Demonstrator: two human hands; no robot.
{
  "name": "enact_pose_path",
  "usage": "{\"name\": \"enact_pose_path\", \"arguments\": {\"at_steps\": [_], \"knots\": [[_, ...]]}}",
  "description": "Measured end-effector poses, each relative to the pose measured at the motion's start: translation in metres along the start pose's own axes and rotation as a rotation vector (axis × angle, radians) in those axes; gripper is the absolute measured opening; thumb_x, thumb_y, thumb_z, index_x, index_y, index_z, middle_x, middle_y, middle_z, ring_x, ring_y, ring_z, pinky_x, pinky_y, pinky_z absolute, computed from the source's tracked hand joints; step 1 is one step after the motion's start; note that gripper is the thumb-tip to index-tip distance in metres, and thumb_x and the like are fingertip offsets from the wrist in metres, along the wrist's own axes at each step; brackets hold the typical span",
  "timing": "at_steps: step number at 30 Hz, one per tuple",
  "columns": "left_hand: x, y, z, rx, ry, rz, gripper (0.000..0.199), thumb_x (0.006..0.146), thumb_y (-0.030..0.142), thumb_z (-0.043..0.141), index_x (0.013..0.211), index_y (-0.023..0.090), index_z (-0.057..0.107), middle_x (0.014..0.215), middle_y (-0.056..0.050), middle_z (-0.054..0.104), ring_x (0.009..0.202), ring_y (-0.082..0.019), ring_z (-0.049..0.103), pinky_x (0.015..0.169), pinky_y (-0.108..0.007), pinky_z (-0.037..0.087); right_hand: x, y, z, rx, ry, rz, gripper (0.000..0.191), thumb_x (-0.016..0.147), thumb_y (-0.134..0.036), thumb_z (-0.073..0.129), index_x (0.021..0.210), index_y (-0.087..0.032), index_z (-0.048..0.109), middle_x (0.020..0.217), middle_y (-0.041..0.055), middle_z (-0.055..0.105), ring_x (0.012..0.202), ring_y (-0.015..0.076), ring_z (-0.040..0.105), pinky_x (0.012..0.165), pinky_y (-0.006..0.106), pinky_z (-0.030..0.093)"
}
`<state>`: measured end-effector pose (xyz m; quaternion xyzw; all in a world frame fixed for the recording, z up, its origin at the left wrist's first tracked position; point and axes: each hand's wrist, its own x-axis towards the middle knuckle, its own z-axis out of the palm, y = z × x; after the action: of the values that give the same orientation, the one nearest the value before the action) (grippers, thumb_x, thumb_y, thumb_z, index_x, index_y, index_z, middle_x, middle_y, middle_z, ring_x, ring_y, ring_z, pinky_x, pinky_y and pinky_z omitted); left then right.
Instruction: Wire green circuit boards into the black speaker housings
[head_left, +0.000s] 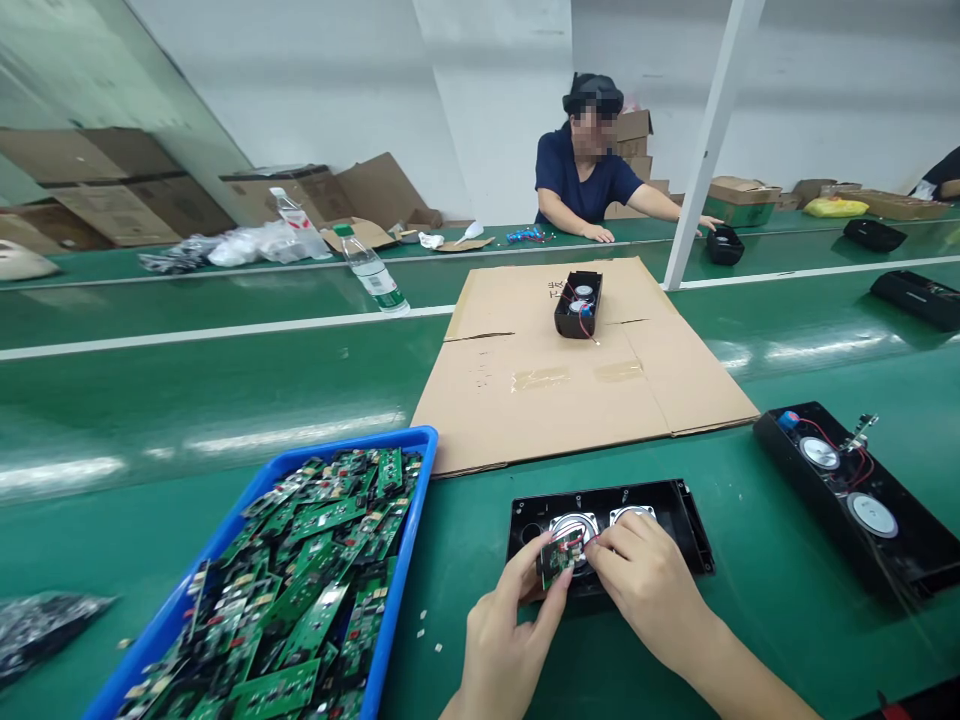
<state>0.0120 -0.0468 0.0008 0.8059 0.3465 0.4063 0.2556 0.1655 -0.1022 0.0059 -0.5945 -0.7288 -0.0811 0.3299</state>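
My left hand (pixel 514 625) holds a small green circuit board (pixel 561 556) between thumb and fingers. At the board's right edge, the fingertips of my right hand (pixel 651 580) are pinched together; what they grip there is too small to make out. Both hands are over the near side of a black speaker housing (pixel 694 525), which lies open on the green bench. Two round silver speakers (pixel 576 524) show inside it, partly covered by my hands and the board.
A blue tray (pixel 409 560) heaped with circuit boards stands left. Another open speaker housing (pixel 795 440) lies right. A third housing (pixel 577 300) sits on a cardboard sheet (pixel 540 420) ahead. Beyond are a bottle (pixel 375 275), a white post (pixel 712 145) and a co-worker (pixel 581 180) reaching toward a black housing.
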Motion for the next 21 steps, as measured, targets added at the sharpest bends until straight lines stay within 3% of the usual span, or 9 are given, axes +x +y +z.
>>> {"name": "enact_pose_path", "arguments": {"at_steps": [8,16,18,21], "knots": [[-0.0013,-0.0009,0.0022,0.071,-0.019,0.128,0.022,0.097,0.031,0.04,0.112,0.019,0.051,0.084,-0.004,0.074,0.061,-0.01,0.07,0.061,-0.013,0.056,0.0018,-0.006,-0.0021,-0.151,0.022,-0.121,0.031,0.09,-0.001,0.038,0.072,-0.009,0.062,0.064,0.0051,0.051,0.062,0.017,0.038,0.058,0.031,0.029],[-0.0038,-0.0041,0.0007,0.004,-0.078,0.139,0.02,0.097,0.024,0.041,0.114,0.019,0.05,0.087,-0.004,0.073,0.072,-0.014,0.072,0.068,-0.018,0.058,0.0002,-0.0073,0.0024,-0.014,0.129,0.057,0.027,0.094,-0.01,0.046,0.068,-0.014,0.054,0.065,0.0018,0.053,0.062,0.0151,0.042,0.06,0.029,0.034],[-0.0033,-0.0073,-0.0003,-0.023,-0.081,0.174,0.019,0.096,0.021,0.041,0.113,0.02,0.051,0.088,-0.004,0.073,0.073,-0.014,0.072,0.07,-0.018,0.057,0.0014,-0.0059,0.0013,0.018,0.134,0.111,0.022,0.097,-0.018,0.043,0.08,-0.013,0.056,0.076,0.0052,0.057,0.07,0.0172,0.046,0.063,0.03,0.037],[-0.0016,-0.0093,-0.0024,-0.055,-0.091,0.214,0.018,0.096,0.019,0.042,0.11,0.022,0.053,0.088,-0.002,0.072,0.074,-0.012,0.07,0.072,-0.017,0.056,0.0032,-0.0027,-0.0008,0.086,0.032,0.08,0.023,0.099,-0.02,0.034,0.107,-0.012,0.055,0.097,0.0083,0.061,0.088,0.0209,0.049,0.073,0.033,0.04]]}}
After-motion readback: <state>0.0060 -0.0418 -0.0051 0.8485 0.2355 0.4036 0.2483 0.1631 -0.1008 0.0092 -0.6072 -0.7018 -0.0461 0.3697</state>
